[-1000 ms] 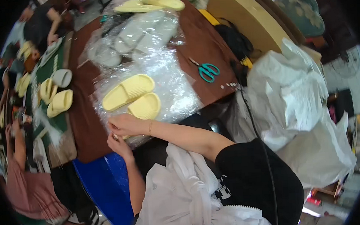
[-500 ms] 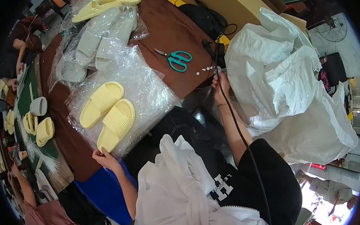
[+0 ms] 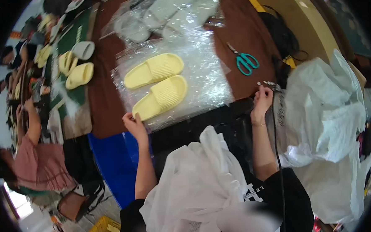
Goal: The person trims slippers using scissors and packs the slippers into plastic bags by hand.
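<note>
Two pale yellow slippers (image 3: 153,70) lie side by side on a stack of clear plastic bags (image 3: 206,73) on the brown-covered table. My left hand (image 3: 136,126) is at the heel end of the nearer slipper (image 3: 161,97), its thumb on the heel edge and its fingers curled beside the bags. At the table's right front edge, my right hand (image 3: 262,103) has its fingers curled together, just below some small white bits (image 3: 267,83). Whatever those fingers hold is too small to make out. Teal-handled scissors (image 3: 245,62) lie on the cloth, blades slightly apart.
Bagged grey slippers (image 3: 161,14) lie beyond the stack. A large white sack (image 3: 319,104) stands at right, with a black cable (image 3: 275,136) running past my right forearm. At left are a green work table (image 3: 73,40) with loose slippers, a blue bin (image 3: 114,161) and a co-worker in pink (image 3: 41,161).
The view has turned, shifting the table rightward in the picture. My left hand stays at the nearer slipper's heel. My right hand stays near the white bits, its fingers now curled together.
</note>
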`<act>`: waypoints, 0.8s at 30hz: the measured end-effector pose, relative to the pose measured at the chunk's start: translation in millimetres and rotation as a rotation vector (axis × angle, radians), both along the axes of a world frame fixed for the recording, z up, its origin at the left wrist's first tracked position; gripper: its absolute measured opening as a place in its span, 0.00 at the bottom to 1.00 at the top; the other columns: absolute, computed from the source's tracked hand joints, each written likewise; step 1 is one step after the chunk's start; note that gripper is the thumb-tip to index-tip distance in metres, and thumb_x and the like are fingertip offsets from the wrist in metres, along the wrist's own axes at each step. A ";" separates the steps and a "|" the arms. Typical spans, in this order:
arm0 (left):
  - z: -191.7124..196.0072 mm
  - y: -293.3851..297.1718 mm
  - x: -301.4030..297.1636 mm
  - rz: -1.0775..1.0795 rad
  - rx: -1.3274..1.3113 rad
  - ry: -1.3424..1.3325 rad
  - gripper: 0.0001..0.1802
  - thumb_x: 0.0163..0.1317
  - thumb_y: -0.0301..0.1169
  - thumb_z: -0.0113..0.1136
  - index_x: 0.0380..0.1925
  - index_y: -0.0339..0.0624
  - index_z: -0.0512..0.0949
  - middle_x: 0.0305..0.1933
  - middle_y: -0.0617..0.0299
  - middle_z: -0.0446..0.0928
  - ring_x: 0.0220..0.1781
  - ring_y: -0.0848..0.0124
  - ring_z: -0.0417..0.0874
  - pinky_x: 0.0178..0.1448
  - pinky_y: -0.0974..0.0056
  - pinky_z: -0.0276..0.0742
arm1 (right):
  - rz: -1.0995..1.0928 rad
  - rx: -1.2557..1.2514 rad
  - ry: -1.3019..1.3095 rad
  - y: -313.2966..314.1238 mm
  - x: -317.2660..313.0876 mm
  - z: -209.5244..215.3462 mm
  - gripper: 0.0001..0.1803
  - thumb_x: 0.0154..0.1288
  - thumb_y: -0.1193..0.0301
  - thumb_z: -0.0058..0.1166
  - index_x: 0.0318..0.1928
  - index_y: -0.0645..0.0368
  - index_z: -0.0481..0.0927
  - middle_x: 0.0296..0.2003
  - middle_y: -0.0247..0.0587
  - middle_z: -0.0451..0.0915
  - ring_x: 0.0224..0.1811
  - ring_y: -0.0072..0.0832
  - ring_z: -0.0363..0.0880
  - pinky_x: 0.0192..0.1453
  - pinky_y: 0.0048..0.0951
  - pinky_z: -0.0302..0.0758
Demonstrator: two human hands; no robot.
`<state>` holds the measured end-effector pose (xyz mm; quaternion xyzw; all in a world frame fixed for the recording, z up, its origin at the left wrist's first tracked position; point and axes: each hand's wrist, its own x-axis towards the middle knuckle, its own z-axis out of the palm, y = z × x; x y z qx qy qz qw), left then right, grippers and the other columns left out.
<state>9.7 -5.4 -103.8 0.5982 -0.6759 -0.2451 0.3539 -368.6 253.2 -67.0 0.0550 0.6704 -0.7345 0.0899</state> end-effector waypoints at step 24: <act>33.7 -38.5 -107.6 -0.165 0.085 0.244 0.14 0.66 0.33 0.60 0.46 0.34 0.79 0.43 0.52 0.80 0.40 0.65 0.81 0.48 0.61 0.76 | 0.663 1.085 1.034 -76.0 -60.7 27.3 0.27 0.60 0.71 0.63 0.60 0.57 0.72 0.55 0.55 0.72 0.58 0.52 0.70 0.59 0.47 0.72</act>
